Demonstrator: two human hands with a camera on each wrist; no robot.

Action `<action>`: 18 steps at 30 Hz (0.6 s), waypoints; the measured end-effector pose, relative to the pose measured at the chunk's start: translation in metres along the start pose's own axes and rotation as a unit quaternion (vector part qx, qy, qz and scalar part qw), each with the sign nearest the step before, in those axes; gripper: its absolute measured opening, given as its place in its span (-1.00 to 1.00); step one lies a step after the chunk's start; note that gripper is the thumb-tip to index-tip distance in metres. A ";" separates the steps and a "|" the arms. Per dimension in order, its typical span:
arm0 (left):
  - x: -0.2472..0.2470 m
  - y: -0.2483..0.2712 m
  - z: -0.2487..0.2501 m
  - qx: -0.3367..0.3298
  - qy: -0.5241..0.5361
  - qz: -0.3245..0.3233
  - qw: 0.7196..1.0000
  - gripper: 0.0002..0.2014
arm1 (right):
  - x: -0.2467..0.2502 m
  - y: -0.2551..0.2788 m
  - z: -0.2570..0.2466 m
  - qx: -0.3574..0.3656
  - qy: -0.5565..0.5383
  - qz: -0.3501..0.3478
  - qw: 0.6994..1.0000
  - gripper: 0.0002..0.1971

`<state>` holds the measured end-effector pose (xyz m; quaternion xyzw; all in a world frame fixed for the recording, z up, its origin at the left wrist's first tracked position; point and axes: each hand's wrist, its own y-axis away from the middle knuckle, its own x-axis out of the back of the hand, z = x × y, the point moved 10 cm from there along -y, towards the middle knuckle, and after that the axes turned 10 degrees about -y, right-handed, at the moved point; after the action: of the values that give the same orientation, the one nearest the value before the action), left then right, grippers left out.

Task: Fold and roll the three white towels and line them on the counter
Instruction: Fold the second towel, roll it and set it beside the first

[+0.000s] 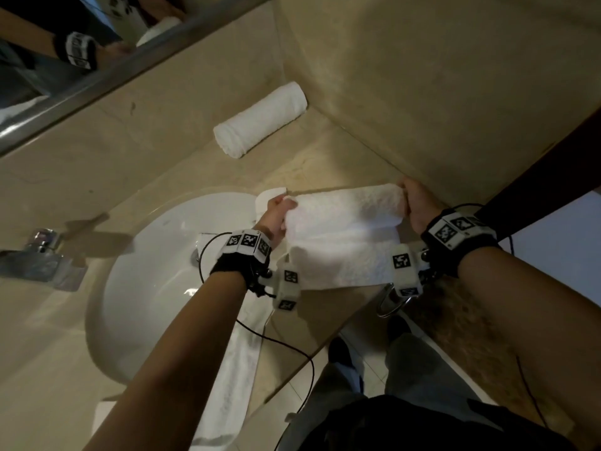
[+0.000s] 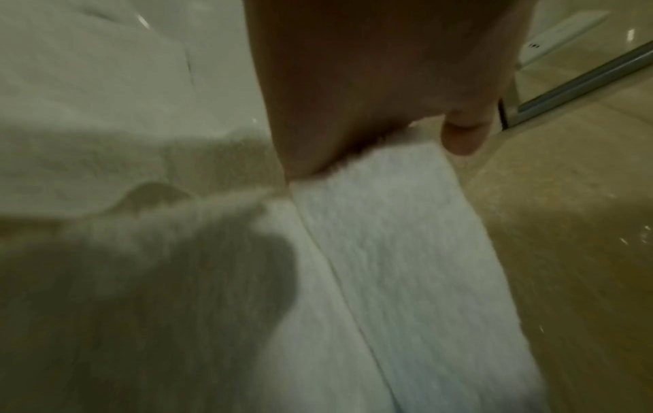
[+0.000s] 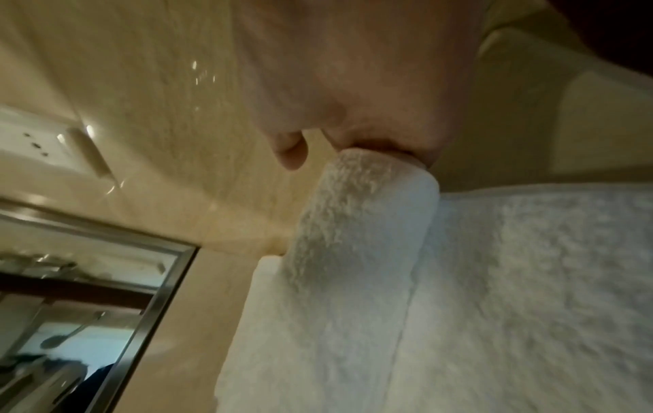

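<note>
A rolled white towel point(image 1: 260, 118) lies on the beige counter point(image 1: 331, 157) near the back corner. A second white towel point(image 1: 344, 232) is spread flat nearer me, its far edge curled into a partial roll point(image 3: 357, 223). My left hand point(image 1: 276, 211) grips the roll's left end point(image 2: 374, 178). My right hand point(image 1: 414, 203) grips its right end, fingers curled round it point(image 3: 357, 145). A third white towel point(image 1: 237, 379) lies as a long strip over the sink rim and front edge, partly hidden under my left arm.
A white sink basin point(image 1: 146, 288) lies left of the towels, with a chrome tap point(image 1: 42, 255) at the far left. The mirror point(image 1: 65, 43) runs along the back, a beige wall point(image 1: 439, 76) closes the right side. A chrome ring point(image 1: 390, 304) hangs below the counter edge.
</note>
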<state>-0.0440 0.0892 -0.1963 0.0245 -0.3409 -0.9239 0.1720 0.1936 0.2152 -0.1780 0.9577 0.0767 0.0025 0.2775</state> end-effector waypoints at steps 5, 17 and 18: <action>0.006 -0.024 -0.018 0.005 0.060 0.092 0.994 -0.27 | -0.026 0.011 0.010 -0.035 -0.023 -0.033 0.999 -0.70; 0.019 -0.001 0.009 0.012 -0.041 0.142 0.989 -0.23 | -0.002 0.002 0.007 -0.011 0.124 0.116 0.985 -0.45; 0.029 0.002 0.008 0.033 -0.062 0.172 0.983 -0.17 | 0.004 0.002 0.007 0.001 0.136 0.138 0.981 -0.52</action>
<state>-0.0715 0.0835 -0.1864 -0.0859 -0.3803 -0.8686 0.3057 0.1982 0.2101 -0.1831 0.9499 -0.0195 0.1712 0.2607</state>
